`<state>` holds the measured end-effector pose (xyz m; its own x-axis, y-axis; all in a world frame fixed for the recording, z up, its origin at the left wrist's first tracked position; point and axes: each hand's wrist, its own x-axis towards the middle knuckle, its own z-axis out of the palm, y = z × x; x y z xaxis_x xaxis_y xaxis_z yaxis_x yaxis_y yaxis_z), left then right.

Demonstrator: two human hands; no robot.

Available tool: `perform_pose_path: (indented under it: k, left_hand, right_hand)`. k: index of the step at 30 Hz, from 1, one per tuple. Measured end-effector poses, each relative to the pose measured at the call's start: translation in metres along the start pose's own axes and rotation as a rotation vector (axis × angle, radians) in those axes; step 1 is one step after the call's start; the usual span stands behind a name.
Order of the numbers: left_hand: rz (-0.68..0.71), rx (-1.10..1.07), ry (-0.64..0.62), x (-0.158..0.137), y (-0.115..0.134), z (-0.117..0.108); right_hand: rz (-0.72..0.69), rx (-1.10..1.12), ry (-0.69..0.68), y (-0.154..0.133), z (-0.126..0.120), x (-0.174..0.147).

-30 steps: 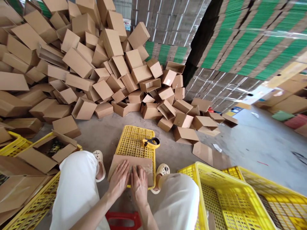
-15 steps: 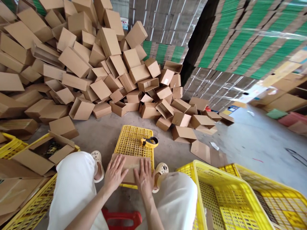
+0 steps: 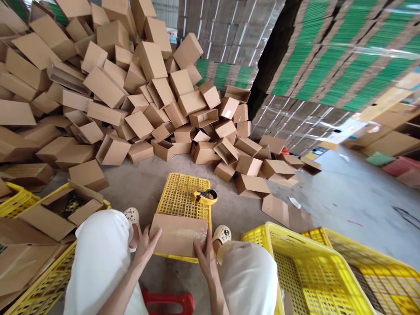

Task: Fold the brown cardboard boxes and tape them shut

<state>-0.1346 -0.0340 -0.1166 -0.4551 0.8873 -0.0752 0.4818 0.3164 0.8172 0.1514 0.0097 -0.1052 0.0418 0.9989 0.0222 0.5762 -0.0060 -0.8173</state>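
Note:
A closed cardboard box (image 3: 179, 234) with a shiny strip of clear tape across its top lies between my knees on an upturned yellow crate (image 3: 177, 192). My left hand (image 3: 146, 246) grips the box's left end, fingers along its side. At the right end, my right hand (image 3: 206, 251) holds the box with the thumb over the top and the fingers down the side. Just beyond the box, a yellow and black tape dispenser (image 3: 205, 197) rests on the crate's far right part.
A large heap of cardboard boxes (image 3: 141, 92) fills the far left and middle. Yellow crates (image 3: 272, 245) stand at my right. An open carton (image 3: 49, 221) with dark contents sits in a crate at my left. Strapped stacks of flat cardboard (image 3: 341, 48) rise behind.
Both hands have slid from lying flat on the box's top out to its two ends, and now hold it there. The taped top has come into sight.

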Motion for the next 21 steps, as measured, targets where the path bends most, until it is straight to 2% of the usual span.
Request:
perform_pose_path:
  k: [2, 5, 8, 11, 14, 18, 21]
  left_hand:
    - [-0.081, -0.102, -0.038, -0.003, 0.004, -0.006]
    - [-0.059, -0.084, -0.042, -0.003, 0.009, -0.012]
    - [0.023, 0.047, 0.014, -0.001, 0.005, -0.009]
    - [0.104, 0.177, 0.034, -0.001, -0.003, -0.002]
    - [0.131, 0.203, 0.038, -0.002, -0.006, 0.002]
    - [0.132, 0.158, 0.062, 0.0, -0.001, -0.001]
    - [0.132, 0.143, 0.063, 0.005, 0.002, -0.003]
  right_hand:
    - [0.027, -0.013, -0.012, -0.003, -0.003, -0.003]
    - [0.001, -0.11, 0.025, -0.012, -0.006, -0.005]
    - [-0.18, -0.301, 0.113, -0.024, 0.001, -0.01]
    - [-0.337, -0.525, 0.149, -0.039, 0.023, -0.024]
    - [-0.45, -0.609, 0.075, -0.061, 0.061, -0.044]
    - [-0.634, -0.54, -0.082, -0.09, 0.11, -0.068]
    - [-0.695, -0.493, -0.166, -0.096, 0.113, -0.068]
